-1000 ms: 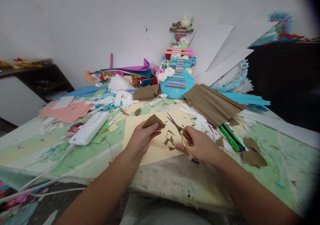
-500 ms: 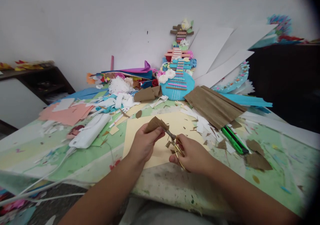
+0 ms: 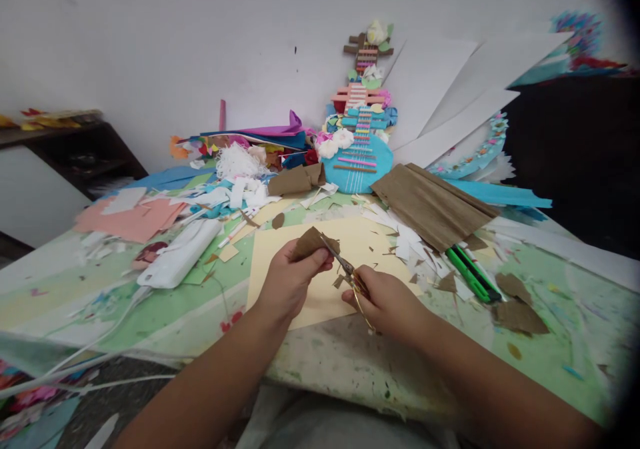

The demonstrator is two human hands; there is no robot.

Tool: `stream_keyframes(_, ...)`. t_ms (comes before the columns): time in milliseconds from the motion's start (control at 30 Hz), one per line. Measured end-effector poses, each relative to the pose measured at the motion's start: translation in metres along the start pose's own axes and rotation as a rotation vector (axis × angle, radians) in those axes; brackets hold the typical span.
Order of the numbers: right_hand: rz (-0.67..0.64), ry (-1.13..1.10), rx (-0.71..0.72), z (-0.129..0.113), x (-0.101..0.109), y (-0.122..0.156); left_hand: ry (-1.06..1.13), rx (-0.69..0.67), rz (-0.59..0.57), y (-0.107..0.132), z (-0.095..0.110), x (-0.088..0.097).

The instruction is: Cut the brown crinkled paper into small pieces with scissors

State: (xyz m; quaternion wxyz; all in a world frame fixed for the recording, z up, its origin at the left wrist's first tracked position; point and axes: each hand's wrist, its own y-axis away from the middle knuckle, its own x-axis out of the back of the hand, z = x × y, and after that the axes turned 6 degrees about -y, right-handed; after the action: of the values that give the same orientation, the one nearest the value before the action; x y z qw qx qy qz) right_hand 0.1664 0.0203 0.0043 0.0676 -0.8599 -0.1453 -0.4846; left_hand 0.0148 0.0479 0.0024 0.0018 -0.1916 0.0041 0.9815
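My left hand (image 3: 291, 277) pinches a small piece of brown crepe paper (image 3: 309, 242) between thumb and fingers. Gold-handled scissors (image 3: 345, 262) are gripped in my right hand (image 3: 393, 301), their blades lying against the right part of that piece. How far the blades are apart is hard to make out. Both hands are over a cream sheet (image 3: 273, 256), on which small brown snippets lie. A few brown scraps (image 3: 339, 280) show just below the blades.
A white power strip (image 3: 179, 254) lies to the left, its cable running off the table. To the right are a folded brown crepe sheet (image 3: 430, 202) and a green box cutter (image 3: 473, 274). A blue paper guitar (image 3: 357, 162) leans on the wall behind white scraps (image 3: 240, 162).
The scissor blades have shifted up and left over the brown paper, which has turned slightly. The whole view has tilted a little.
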Motion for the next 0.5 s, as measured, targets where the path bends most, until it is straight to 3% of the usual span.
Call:
stream_keyframes(333, 0.015, 0.048, -0.016, 0.0029, 0.0021, 0.0011, -0.053, 0.029, -0.035, 0.0, 0.0043, 0.0018)
stream_keyframes(500, 0.017, 0.018, -0.009, 0.0016, 0.0037, 0.0028, -0.108, -0.006, -0.142, 0.0025, 0.0013, 0.0003)
